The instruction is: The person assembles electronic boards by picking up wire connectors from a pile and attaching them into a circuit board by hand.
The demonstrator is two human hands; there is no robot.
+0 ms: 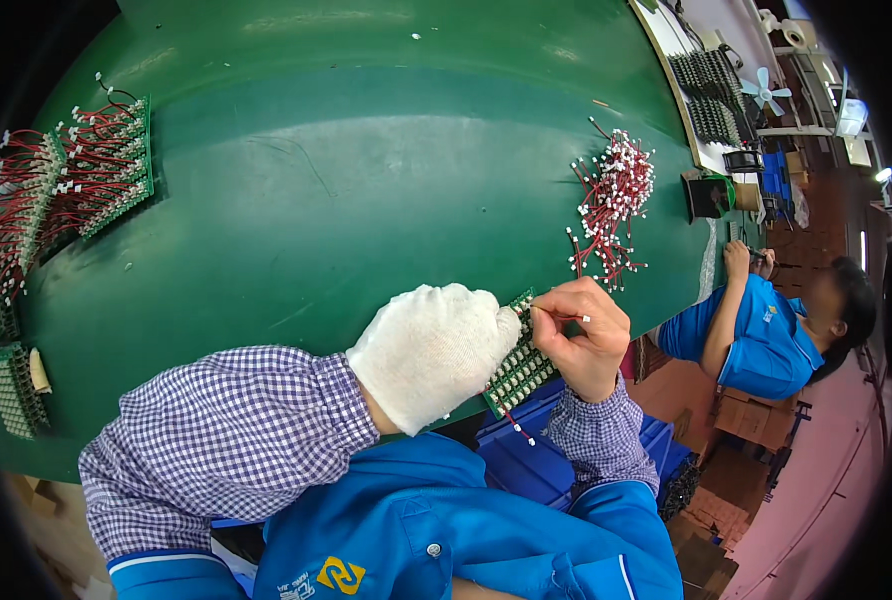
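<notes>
The left hand (431,350), in a white knit glove, is closed on the left side of a green circuit board (519,380) set with rows of small pale connectors; its fingertips curl out of sight, so their exact hold is hidden. The board slants between the two hands at the near edge of the green bench (366,200), partly in front of a blue bin (526,462) below. The right hand (588,338) is bare, thumb and forefinger pinched on a short red cable (569,318) at the board's far end, a white plug sticking out to the right of the fingertips (whether the other end is seated in a connector is too small to tell). Another red lead (516,427) hangs off the board's near end.

Beyond the right hand, a loose heap of red cables (614,200) with white plugs lies on the bench. Far to the left stand wired boards (116,170) bristling with red leads, and nearer lies a smaller board (14,390) beside a beige piece (40,371). At right sits a person in a blue top (771,335).
</notes>
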